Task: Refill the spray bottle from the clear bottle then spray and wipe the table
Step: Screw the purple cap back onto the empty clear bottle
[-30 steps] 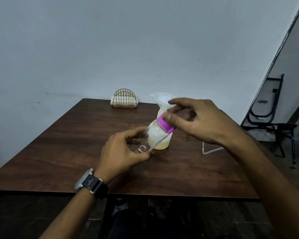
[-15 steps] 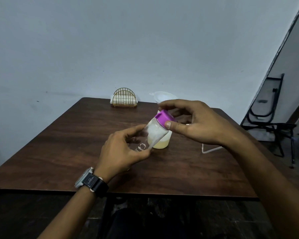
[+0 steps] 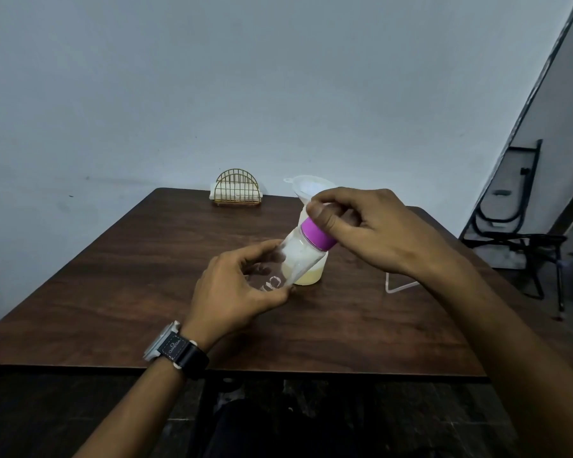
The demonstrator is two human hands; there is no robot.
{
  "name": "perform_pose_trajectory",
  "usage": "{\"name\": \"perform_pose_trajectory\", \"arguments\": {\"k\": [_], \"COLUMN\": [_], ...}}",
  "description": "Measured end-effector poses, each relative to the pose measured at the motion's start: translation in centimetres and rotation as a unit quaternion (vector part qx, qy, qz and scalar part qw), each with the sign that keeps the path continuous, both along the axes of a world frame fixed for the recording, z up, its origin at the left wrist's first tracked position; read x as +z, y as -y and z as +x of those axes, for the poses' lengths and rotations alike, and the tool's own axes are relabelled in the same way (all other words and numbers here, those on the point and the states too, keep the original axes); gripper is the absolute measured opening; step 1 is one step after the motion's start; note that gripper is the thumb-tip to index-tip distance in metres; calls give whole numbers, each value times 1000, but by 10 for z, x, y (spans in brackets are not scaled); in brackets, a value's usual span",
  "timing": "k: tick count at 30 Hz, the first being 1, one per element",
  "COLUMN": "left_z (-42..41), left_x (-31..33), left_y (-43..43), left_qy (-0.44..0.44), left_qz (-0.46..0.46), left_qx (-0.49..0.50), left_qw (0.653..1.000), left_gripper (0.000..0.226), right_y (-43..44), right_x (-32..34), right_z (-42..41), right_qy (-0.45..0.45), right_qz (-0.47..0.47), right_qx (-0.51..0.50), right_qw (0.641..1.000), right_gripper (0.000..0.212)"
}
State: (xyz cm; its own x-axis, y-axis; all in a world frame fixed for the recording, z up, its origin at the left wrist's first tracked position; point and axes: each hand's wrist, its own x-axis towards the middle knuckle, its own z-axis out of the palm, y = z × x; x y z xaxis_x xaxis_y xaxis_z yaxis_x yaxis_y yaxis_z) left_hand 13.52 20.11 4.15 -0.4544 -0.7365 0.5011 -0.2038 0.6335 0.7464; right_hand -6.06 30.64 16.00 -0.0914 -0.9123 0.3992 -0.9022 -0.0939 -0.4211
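Observation:
My left hand (image 3: 235, 289) grips the lower body of the clear bottle (image 3: 295, 256), which leans up and to the right above the dark wooden table (image 3: 119, 292). My right hand (image 3: 368, 229) pinches its purple cap (image 3: 316, 234) with thumb and fingers. Right behind it stands the spray bottle body (image 3: 311, 276) with pale yellow liquid at its bottom. A white funnel (image 3: 306, 188) sits in its neck. The spray head is not in view.
A gold wire napkin holder (image 3: 237, 188) with white napkins stands at the table's far edge. A clear acrylic stand (image 3: 399, 285) sits on the right of the table. Folded black chairs (image 3: 516, 226) lean against the wall at right.
My right hand's fingers have shifted round the purple cap, thumb now in front. The clear bottle stays tilted in my left hand, almost unmoved.

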Motion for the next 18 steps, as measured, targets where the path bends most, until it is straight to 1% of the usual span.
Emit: {"name": "perform_pose_trajectory", "arguments": {"k": [1, 2, 4, 5, 7, 10, 12, 13, 15, 16, 18], "left_z": [0, 0, 0, 1, 1, 1, -1, -1, -2, -2, -2], "left_x": [0, 0, 1, 1, 2, 3, 3, 3, 2, 3, 4], "left_y": [-1, -1, -1, 0, 0, -3, -7, -8, -9, -10, -10], "left_qy": [-1, -3, -7, -9, -13, 3, 16, 15, -11, -26, -42], "left_qz": [1, 3, 8, 9, 7, 1, -4, -2, 16, 28, 41], "left_qx": [-1, -3, -3, -2, -2, -14, -23, -23, -23, -24, -29], "left_qw": [1000, 1000, 1000, 1000, 1000, 1000, 1000, 1000, 1000, 999, 998], "left_gripper": [68, 68, 68, 68, 68, 69, 69, 68, 67, 66, 65], "right_y": [-1, -3, -3, -3, -1, 1, 1, 1, -2, -3, -5], "right_x": [1, 2, 2, 1, -1, 0, 2, 3, 3, 3, 3], "right_z": [0, 0, 0, 0, -2, 0, 0, 1, 2, 2, 1], "right_qy": [9, 22, 38, 40, 48, 25, -7, -6, 30, 46, 50], "right_qz": [5, 12, 26, 35, 33, 23, 17, 18, 25, 31, 34], "right_qx": [0, 10, 37, 48, 57, 12, -14, -9, 23, 37, 49], "right_qw": [1000, 1000, 998, 997, 997, 999, 1000, 1000, 999, 998, 997], "right_gripper": [67, 67, 52, 49, 50, 46, 51, 55, 56, 53, 47]}}
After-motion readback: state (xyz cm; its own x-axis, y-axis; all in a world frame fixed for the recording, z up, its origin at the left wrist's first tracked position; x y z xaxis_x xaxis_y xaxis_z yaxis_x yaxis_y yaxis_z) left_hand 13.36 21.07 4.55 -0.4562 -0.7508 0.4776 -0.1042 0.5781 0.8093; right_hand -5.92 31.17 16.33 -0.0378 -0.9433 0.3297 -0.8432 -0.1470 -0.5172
